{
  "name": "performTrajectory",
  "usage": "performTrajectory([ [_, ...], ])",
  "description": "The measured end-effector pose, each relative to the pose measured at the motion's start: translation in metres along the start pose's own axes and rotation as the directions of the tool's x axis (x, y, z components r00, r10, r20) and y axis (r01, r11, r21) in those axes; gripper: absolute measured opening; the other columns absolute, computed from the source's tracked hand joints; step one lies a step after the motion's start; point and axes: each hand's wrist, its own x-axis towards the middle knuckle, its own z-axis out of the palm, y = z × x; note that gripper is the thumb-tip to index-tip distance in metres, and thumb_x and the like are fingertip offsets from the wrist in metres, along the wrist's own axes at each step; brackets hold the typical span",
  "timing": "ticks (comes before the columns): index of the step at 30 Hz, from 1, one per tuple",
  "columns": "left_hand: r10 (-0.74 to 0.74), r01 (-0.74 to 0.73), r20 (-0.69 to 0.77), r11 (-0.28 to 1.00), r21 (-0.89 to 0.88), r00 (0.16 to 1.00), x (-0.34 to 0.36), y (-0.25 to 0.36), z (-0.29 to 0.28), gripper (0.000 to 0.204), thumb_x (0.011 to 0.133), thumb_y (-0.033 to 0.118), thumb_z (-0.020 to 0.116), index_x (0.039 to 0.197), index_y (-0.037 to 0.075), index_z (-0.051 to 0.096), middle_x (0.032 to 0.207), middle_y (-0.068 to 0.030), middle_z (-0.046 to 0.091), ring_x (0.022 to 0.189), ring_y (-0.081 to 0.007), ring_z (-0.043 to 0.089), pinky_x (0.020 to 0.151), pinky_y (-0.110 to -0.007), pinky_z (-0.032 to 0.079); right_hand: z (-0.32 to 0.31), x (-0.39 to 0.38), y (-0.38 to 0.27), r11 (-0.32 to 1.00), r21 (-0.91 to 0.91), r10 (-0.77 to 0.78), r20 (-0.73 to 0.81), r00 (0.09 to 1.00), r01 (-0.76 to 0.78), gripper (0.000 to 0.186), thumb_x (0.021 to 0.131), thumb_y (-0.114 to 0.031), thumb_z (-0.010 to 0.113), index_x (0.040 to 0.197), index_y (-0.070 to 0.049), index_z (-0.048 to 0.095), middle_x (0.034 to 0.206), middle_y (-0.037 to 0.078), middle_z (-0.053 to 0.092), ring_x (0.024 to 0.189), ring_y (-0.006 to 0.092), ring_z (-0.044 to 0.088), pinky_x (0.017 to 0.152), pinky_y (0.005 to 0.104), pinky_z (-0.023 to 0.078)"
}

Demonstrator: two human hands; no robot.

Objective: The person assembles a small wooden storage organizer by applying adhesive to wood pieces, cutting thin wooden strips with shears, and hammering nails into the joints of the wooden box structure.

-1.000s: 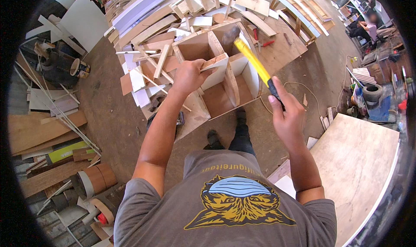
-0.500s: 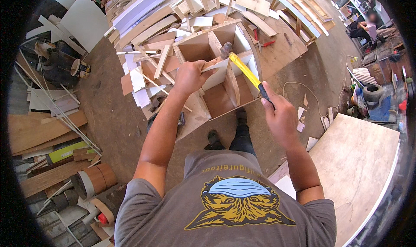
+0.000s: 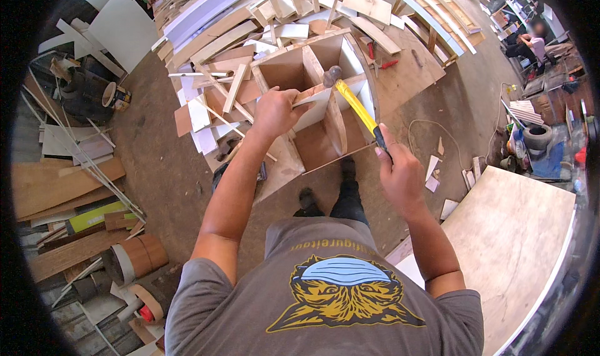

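Observation:
A wooden box frame (image 3: 343,153) stands low in front of me, split into several open compartments by upright dividers. My left hand (image 3: 276,112) is closed on the near edge of a pale cross panel (image 3: 315,113) set in the box. In my right hand (image 3: 402,173) is the dark grip of a hammer (image 3: 357,108) with a yellow handle. Its rounded metal head is over the far end of that panel, near where it meets a divider; whether it touches the wood I cannot tell.
Scrap boards and sticks (image 3: 225,44) are heaped behind and left of the box. Red-handled pliers (image 3: 387,64) lie to its right. A large plywood sheet (image 3: 512,231) is at my right, and boards (image 3: 69,187) are stacked at my left. A person (image 3: 533,44) sits at far right.
The hammer head has shifted slightly to the right, and my right hand has moved a little with it. My left hand keeps its hold on the panel.

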Motion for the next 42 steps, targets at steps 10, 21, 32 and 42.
performTrajectory([
  [10, -0.137, 0.139, 0.075, 0.99, -0.025, 0.988, 0.002, 0.012, -0.008, 0.038, 0.088, 0.041, 0.083, 0.085, 0.004, 0.074, 0.073, -0.02, 0.069, 0.07, -0.0399, 0.069, 0.072, -0.046, 0.055, -0.026, 0.012, -0.014, 0.937, 0.238, -0.155, -0.371, 0.916, 0.255, 0.056, 0.099, -0.011, 0.067, 0.154, -0.01, 0.054, 0.085, 0.017, 0.065, 0.072, 0.0342, 0.066, 0.067, 0.0474, 0.052],
  [21, -0.019, 0.017, 0.053, 0.999, 0.051, 0.998, 0.001, -0.002, 0.003, 0.03, 0.089, 0.04, 0.081, 0.086, 0.01, 0.076, 0.067, -0.0128, 0.069, 0.07, -0.035, 0.07, 0.113, -0.059, 0.046, -0.011, 0.012, -0.001, 0.997, 0.081, 0.012, 0.064, 0.998, -0.017, 0.054, 0.1, -0.017, 0.067, 0.153, -0.015, 0.055, 0.088, 0.019, 0.066, 0.077, 0.0379, 0.069, 0.068, 0.0484, 0.053],
  [32, -0.015, 0.012, 0.057, 0.999, 0.048, 0.998, 0.001, 0.002, 0.0, 0.028, 0.09, 0.04, 0.08, 0.088, 0.012, 0.076, 0.065, -0.01, 0.069, 0.067, -0.0321, 0.07, 0.114, -0.06, 0.045, 0.001, -0.005, 0.001, 0.991, 0.103, -0.066, -0.131, 0.989, 0.08, 0.056, 0.1, -0.012, 0.065, 0.155, -0.01, 0.053, 0.093, 0.02, 0.069, 0.081, 0.0379, 0.07, 0.067, 0.0463, 0.056],
  [42, -0.035, 0.022, 0.111, 0.993, 0.116, 0.993, -0.001, -0.004, 0.004, 0.028, 0.09, 0.041, 0.079, 0.085, 0.013, 0.074, 0.064, -0.0098, 0.068, 0.067, -0.0317, 0.07, 0.117, -0.06, 0.041, -0.027, 0.012, -0.016, 0.984, 0.179, 0.015, 0.044, 0.999, -0.023, 0.058, 0.1, -0.012, 0.067, 0.155, -0.013, 0.052, 0.093, 0.022, 0.069, 0.08, 0.0395, 0.069, 0.073, 0.0461, 0.055],
])
